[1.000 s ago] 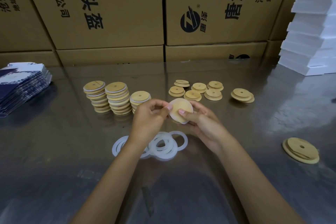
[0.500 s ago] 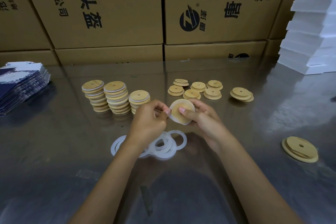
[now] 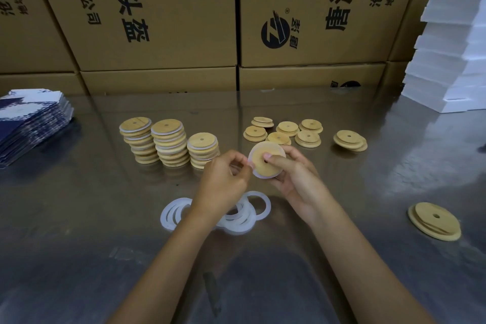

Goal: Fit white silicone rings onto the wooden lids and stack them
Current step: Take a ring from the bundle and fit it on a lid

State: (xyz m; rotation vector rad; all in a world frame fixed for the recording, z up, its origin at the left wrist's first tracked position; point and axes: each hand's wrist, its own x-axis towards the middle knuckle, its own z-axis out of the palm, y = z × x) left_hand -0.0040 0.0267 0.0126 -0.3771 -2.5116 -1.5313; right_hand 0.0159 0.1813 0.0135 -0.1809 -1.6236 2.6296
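We see tall cardboard boxes [image 3: 157, 13] printed with black characters rising behind a reflective metal table [image 3: 79, 218]. White foam slabs [image 3: 452, 60] are stacked at the far right, and blue printed packets [image 3: 29, 123] lie at the left. Three stacks of ringed lids [image 3: 169, 144] stand left of centre; bare lids [image 3: 284, 131] are scattered to their right, and one more pair [image 3: 434, 221] lies nearer at the right. Loose white rings [image 3: 247, 216] overlap below our hands. Our right hand [image 3: 297, 179] grips a round pale wooden lid [image 3: 267, 163] above the table, its white ring [image 3: 256, 175] showing round the rim. Our left hand [image 3: 223, 181] pinches what appears to be that ring's edge.
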